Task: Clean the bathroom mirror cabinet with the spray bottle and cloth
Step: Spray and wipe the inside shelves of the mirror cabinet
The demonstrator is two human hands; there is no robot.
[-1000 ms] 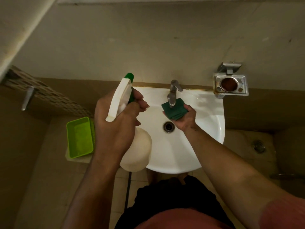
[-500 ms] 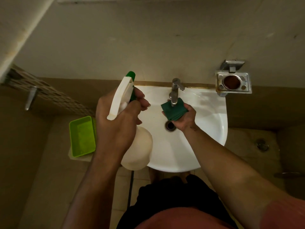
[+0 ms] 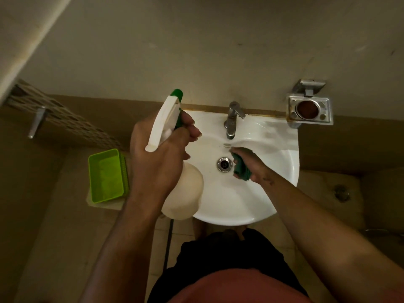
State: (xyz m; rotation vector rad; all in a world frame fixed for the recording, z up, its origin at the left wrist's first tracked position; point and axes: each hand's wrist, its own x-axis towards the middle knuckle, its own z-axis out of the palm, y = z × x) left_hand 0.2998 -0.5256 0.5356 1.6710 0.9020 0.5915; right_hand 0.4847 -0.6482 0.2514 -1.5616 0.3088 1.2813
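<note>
My left hand grips the neck of a white spray bottle with a green nozzle, fingers round the trigger, over the left side of the white sink. My right hand holds a crumpled dark green cloth above the basin, just right of the drain and below the chrome tap. The mirror cabinet is not in view.
A lime green plastic tray sits on a ledge left of the sink. A metal soap holder is fixed to the wall at the right. A perforated shelf with a bracket runs along the left wall. Tiled floor lies below.
My right hand has turned over and closed round the cloth, moving it down from under the tap to beside the drain. My left hand with the bottle has barely moved.
</note>
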